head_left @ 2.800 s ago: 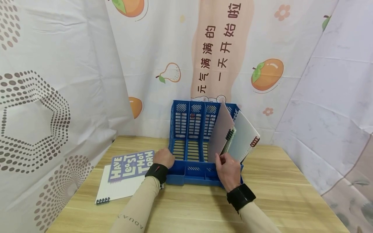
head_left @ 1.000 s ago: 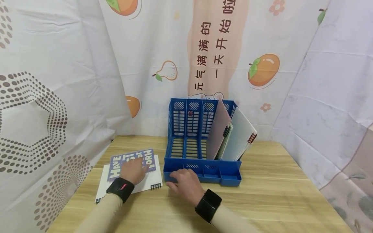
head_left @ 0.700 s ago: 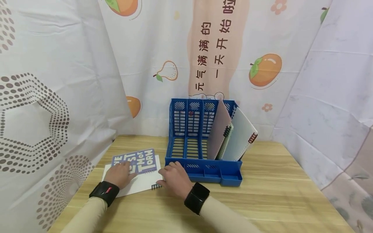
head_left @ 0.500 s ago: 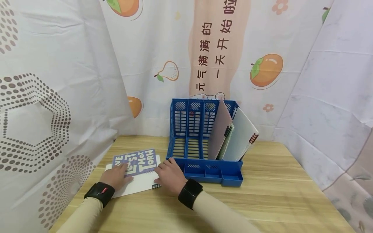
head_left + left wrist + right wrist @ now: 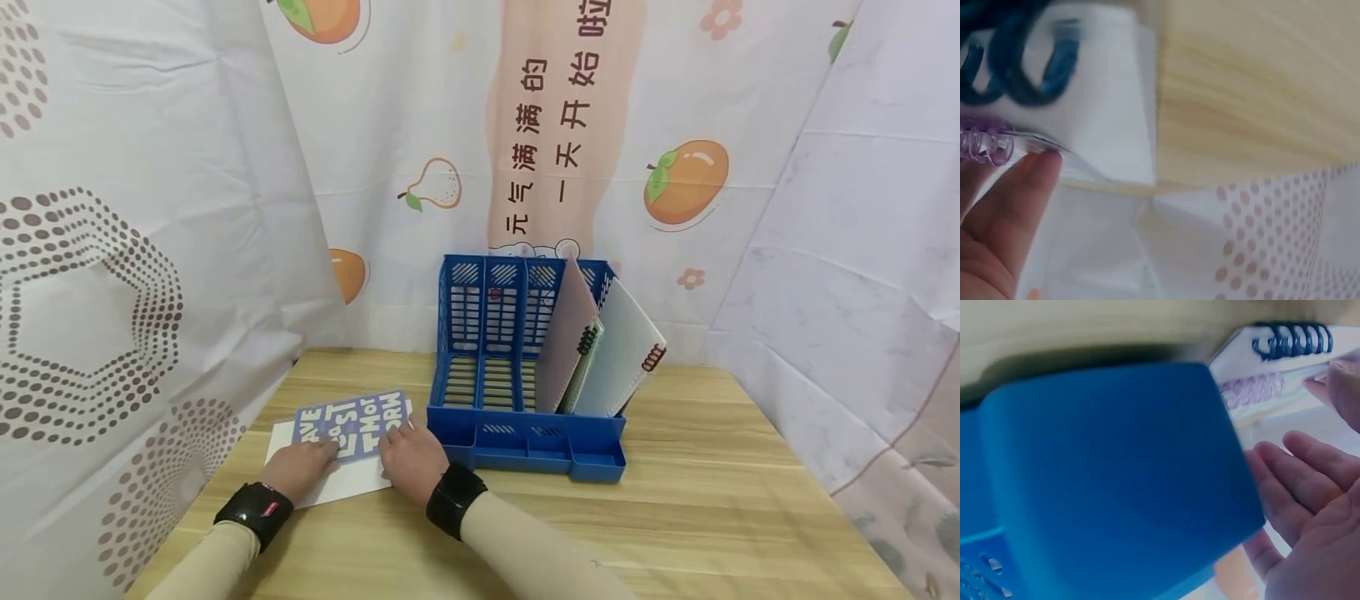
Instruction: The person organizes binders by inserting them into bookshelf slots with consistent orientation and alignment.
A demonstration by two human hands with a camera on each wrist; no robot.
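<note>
A purple spiral notebook (image 5: pixel 362 417) with white lettering lies over a white notebook (image 5: pixel 352 483) at the left of the table. My left hand (image 5: pixel 300 468) holds its lower left part, fingers on the cover. In the left wrist view a fingertip (image 5: pixel 1047 165) is at its edge beside the purple coil (image 5: pixel 985 145). At the lower right corner my right hand (image 5: pixel 414 458) grips the same notebook. The right wrist view shows the thumb (image 5: pixel 1344 390) at its edge and the fingers on the other side. Dark rings (image 5: pixel 1297 340) bind the white notebook.
A blue file rack (image 5: pixel 487 417) with small front trays stands right of the hands. Pink (image 5: pixel 566 342), green (image 5: pixel 585 375) and pale blue (image 5: pixel 622 354) notebooks lean in its right part. A printed curtain (image 5: pixel 420 275) hangs behind the wooden table (image 5: pixel 712 492).
Both hands left the rack and moved left to the purple notebook. The right hand has slid further left onto its corner, and the notebook has shifted slightly and turned.
</note>
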